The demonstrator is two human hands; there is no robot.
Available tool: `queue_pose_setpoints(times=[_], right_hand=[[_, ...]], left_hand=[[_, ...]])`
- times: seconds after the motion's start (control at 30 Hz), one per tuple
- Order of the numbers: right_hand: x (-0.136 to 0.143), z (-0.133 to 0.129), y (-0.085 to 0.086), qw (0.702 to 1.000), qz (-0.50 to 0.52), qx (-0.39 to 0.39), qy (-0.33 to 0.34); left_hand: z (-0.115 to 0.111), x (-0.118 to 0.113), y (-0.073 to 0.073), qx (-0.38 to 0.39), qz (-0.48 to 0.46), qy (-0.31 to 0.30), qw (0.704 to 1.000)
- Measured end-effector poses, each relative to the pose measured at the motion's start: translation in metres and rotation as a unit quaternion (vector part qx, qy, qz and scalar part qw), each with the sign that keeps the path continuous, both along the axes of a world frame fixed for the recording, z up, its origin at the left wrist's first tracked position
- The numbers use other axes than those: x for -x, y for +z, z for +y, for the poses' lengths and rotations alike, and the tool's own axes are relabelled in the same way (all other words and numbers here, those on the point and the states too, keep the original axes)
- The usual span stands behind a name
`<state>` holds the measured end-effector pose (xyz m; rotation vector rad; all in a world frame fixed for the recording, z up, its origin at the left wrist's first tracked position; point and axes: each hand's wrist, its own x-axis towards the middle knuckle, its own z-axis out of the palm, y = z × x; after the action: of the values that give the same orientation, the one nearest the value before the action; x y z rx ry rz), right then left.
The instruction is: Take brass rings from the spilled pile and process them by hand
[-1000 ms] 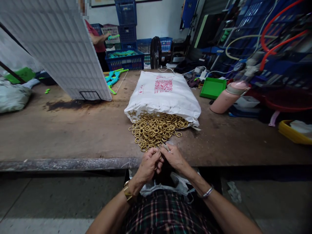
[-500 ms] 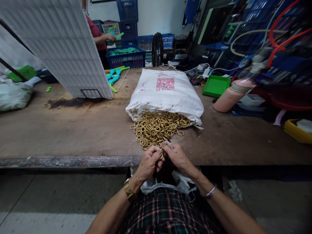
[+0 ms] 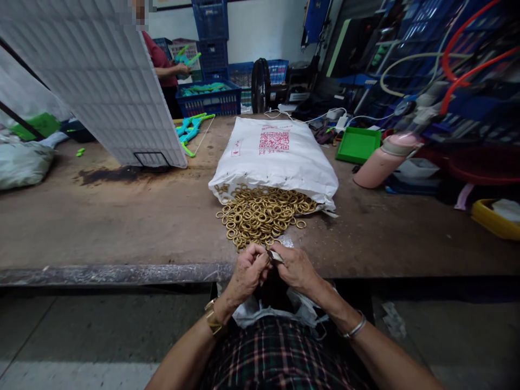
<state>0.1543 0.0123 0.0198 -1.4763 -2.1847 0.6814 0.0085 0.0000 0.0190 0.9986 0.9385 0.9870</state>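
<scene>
The pile of gold rings (image 3: 260, 216) is spread just far of both hands, from the mouth of the white bag (image 3: 247, 154) toward the near edge of the table (image 3: 122, 233); its near end is closest to the left hand (image 3: 248, 273). That hand is clenched, perhaps on a ring, mostly hidden. A pale tool (image 3: 277, 257) is gripped by the right hand (image 3: 298, 271), its long axis laid right to left, dark tip at the left fingertips
</scene>
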Motion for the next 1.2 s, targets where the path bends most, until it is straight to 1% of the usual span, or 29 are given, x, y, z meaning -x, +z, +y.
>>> queue_pose_setpoints(times=[0.1,0.2,0.27,0.33,0.43,0.5,0.57,0.6,0.67,0.77,0.9,1.0,1.1,1.2], right_hand=[[0.001,0.0,0.002,0.999,-0.035,-0.001,0.003],[0.0,0.0,0.004,0.997,-0.083,0.007,0.006],[-0.003,0.002,0.004,0.992,-0.127,0.012,-0.013],[-0.011,0.007,0.002,0.982,-0.175,0.02,-0.061],[-0.031,0.02,-0.001,0.964,-0.209,0.004,-0.167],[-0.045,0.031,-0.003,0.951,-0.199,-0.029,-0.234],[-0.058,0.044,-0.004,0.943,-0.18,-0.052,-0.276],[-0.063,0.05,-0.005,0.941,-0.172,-0.052,-0.286],[-0.07,0.06,-0.007,0.941,-0.168,-0.032,-0.291],[-0.073,0.067,-0.01,0.947,-0.177,-0.003,-0.268],[-0.071,0.067,-0.01,0.948,-0.192,0.002,-0.255],[-0.071,0.063,-0.01,0.95,-0.182,-0.006,-0.253],[-0.07,0.055,-0.013,0.959,-0.137,-0.015,-0.247],[-0.059,0.042,-0.016,0.973,-0.016,-0.026,-0.228]], left_hand=[[-0.001,0.0,0.0,-0.001,0.002,0.003,1.0],[-0.004,-0.001,0.003,0.013,-0.008,0.0,1.0],[-0.008,-0.001,0.007,0.025,-0.022,-0.013,0.999],[-0.011,-0.001,0.012,0.036,-0.045,-0.04,0.998],[-0.013,-0.002,0.017,0.072,-0.117,-0.075,0.988],[-0.011,-0.002,0.017,0.115,-0.168,-0.07,0.977],[-0.009,-0.002,0.012,0.151,-0.195,-0.051,0.968],[-0.008,-0.002,0.009,0.16,-0.199,-0.043,0.966],[-0.007,-0.002,0.003,0.166,-0.196,-0.034,0.966],[-0.007,-0.001,-0.001,0.163,-0.189,-0.03,0.968],[-0.009,-0.001,0.003,0.163,-0.196,-0.022,0.967],[-0.009,-0.001,0.007,0.192,-0.217,-0.025,0.957],[-0.008,0.0,0.006,0.228,-0.236,-0.043,0.944],[-0.008,-0.002,0.002,0.249,-0.245,-0.032,0.937]])
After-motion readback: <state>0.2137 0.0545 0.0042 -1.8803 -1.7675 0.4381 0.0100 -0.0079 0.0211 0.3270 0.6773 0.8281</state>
